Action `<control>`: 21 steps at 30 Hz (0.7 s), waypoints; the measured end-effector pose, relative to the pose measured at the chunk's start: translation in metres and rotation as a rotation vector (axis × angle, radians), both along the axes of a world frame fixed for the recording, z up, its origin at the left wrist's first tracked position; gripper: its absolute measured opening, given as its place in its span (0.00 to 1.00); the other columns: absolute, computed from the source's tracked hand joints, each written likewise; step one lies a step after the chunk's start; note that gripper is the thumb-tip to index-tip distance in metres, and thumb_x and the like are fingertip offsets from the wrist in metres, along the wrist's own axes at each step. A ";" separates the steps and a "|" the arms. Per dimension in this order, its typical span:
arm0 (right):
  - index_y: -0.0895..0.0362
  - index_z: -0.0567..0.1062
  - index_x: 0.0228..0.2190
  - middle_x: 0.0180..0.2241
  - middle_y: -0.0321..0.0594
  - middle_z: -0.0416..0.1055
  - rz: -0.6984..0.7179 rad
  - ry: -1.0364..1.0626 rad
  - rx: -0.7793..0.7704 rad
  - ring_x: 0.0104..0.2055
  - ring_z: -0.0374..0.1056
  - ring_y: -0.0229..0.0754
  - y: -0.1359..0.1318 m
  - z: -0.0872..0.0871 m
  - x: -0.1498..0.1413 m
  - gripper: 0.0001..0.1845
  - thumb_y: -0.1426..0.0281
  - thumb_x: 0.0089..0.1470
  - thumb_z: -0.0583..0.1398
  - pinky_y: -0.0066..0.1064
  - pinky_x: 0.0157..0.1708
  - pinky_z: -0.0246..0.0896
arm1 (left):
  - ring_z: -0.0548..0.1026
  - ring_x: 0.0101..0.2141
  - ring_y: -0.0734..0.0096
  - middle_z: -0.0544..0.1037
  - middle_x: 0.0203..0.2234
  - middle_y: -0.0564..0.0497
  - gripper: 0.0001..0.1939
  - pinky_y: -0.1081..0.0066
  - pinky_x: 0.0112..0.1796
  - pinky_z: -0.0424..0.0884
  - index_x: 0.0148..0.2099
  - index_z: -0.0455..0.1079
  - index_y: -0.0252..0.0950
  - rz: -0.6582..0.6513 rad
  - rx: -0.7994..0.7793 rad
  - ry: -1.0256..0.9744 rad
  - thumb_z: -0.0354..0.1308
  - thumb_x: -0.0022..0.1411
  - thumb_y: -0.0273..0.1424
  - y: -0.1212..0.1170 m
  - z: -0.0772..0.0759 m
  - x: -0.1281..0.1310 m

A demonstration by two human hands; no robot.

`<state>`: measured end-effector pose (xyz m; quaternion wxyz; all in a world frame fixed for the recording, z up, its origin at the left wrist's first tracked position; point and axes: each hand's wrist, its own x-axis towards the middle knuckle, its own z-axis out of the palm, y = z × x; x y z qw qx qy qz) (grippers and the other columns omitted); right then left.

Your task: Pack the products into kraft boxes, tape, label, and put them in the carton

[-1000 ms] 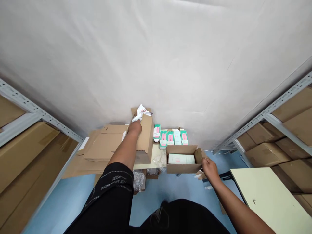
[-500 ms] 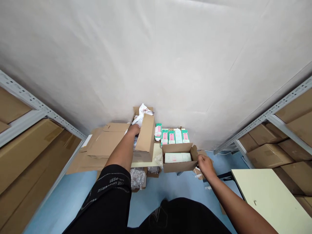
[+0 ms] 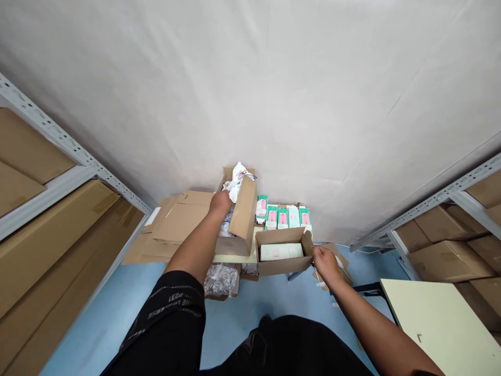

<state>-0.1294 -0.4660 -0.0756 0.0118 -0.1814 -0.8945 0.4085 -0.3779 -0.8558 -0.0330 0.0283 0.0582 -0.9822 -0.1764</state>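
Observation:
My left hand (image 3: 221,202) is closed at the near-left side of a tall open cardboard box (image 3: 243,211). Crumpled white plastic wrapping (image 3: 236,189) meets its fingertips, which are partly hidden. More white and printed packets fill that box. With its fingers wrapped over the right end wall of a smaller open carton (image 3: 270,268), my right hand (image 3: 325,263) grips that carton. Inside it lies a pale mint box (image 3: 281,251) on its side. Directly behind the carton stand several green, white and pink product boxes (image 3: 283,218) in a row.
Flattened cardboard (image 3: 183,214) lies at the table's left. Below sits a box of clear bubble wrap (image 3: 219,279). Shelves with cartons flank both sides, left (image 3: 78,219) and right (image 3: 454,263). A cream tabletop (image 3: 446,318) is at lower right, and a pale wall (image 3: 250,94) rises behind.
The small carton has shifted left, closer to the tall box, with my right hand still on it. My left hand has risen slightly toward the tall box's left edge. The camera view has turned left.

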 end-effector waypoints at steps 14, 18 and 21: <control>0.55 0.77 0.25 0.22 0.42 0.73 0.007 -0.003 -0.026 0.31 0.71 0.48 0.001 0.002 -0.012 0.23 0.57 0.58 0.50 0.32 0.31 0.62 | 0.77 0.37 0.64 0.80 0.35 0.50 0.20 0.66 0.41 0.75 0.43 0.73 0.34 -0.500 0.926 -0.095 0.67 0.53 0.42 0.051 0.091 0.094; 0.55 0.78 0.25 0.23 0.42 0.73 0.010 -0.001 -0.029 0.32 0.71 0.48 0.002 0.004 -0.012 0.23 0.56 0.58 0.50 0.31 0.32 0.62 | 0.77 0.37 0.64 0.80 0.35 0.50 0.11 0.69 0.40 0.72 0.38 0.75 0.36 -0.879 0.762 -0.286 0.65 0.53 0.36 0.091 0.083 0.126; 0.55 0.77 0.25 0.24 0.41 0.73 0.015 0.008 -0.036 0.32 0.69 0.47 0.005 0.004 -0.010 0.23 0.57 0.57 0.50 0.30 0.31 0.61 | 0.76 0.38 0.63 0.81 0.34 0.51 0.06 0.69 0.41 0.71 0.35 0.77 0.39 -1.000 0.545 -0.311 0.61 0.52 0.30 0.115 0.074 0.138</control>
